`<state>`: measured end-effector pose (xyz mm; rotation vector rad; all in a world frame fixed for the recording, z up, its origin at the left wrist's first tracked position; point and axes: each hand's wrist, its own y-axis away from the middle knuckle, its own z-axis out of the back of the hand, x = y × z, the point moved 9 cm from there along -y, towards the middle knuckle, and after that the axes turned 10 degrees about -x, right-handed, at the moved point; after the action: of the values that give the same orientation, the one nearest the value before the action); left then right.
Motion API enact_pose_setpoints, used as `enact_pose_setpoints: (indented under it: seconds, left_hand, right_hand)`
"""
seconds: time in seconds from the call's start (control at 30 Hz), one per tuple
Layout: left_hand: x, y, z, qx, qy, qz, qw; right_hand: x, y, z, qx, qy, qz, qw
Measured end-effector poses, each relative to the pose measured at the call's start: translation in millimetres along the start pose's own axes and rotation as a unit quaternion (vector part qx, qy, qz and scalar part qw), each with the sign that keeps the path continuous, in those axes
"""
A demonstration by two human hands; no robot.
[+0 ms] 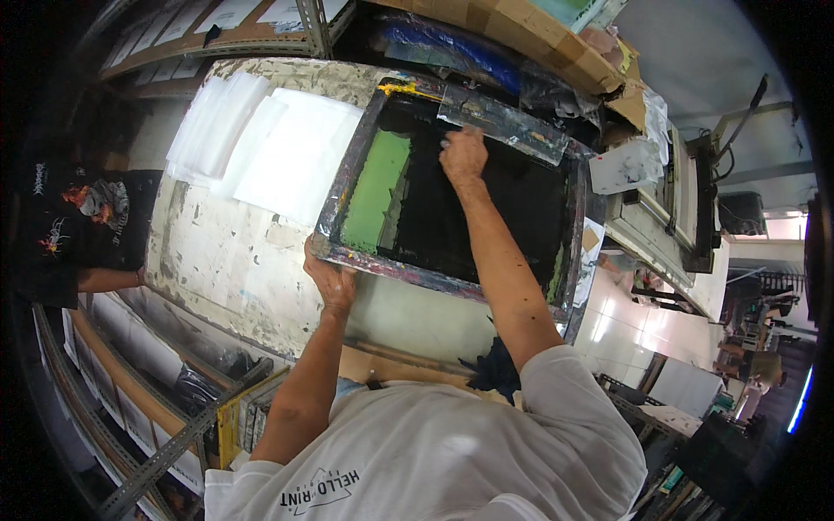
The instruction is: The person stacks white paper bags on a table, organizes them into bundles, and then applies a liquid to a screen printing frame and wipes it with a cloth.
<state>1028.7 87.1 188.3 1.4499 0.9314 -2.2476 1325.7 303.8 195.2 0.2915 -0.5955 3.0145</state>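
A screen printing frame (327, 211) lies tilted on the worn white table. Its mesh is coated with black ink (434, 213), with a green strip (375, 187) along the left side. My left hand (330, 280) grips the near left corner of the frame. Over the far part of the mesh, my right hand (465, 156) is closed, its fingers curled beside a dark, ink-smeared flat bar (504, 124) that lies along the far rail. What those fingers hold, if anything, I cannot make out.
White sheets (300, 156) lie left of the frame on the table (221, 260). Another person (95, 217) in black stands at the left. Metal shelving (187, 425) is at lower left, with cardboard (530, 39) behind the frame. A machine (660, 230) stands at right.
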Motion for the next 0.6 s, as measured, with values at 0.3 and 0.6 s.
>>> enact_pose_setpoints:
  seconds: [0.3,0.6]
  left_hand:
    - [13,5,5,0.014,-0.019,0.015,1.000]
    - [19,2,-4,0.072,0.010,0.038,0.997]
  right_hand:
    - [-167,34,64,0.022,0.093,-0.083,0.992]
    - [-85,56,57,-0.057,0.022,0.018,0.998]
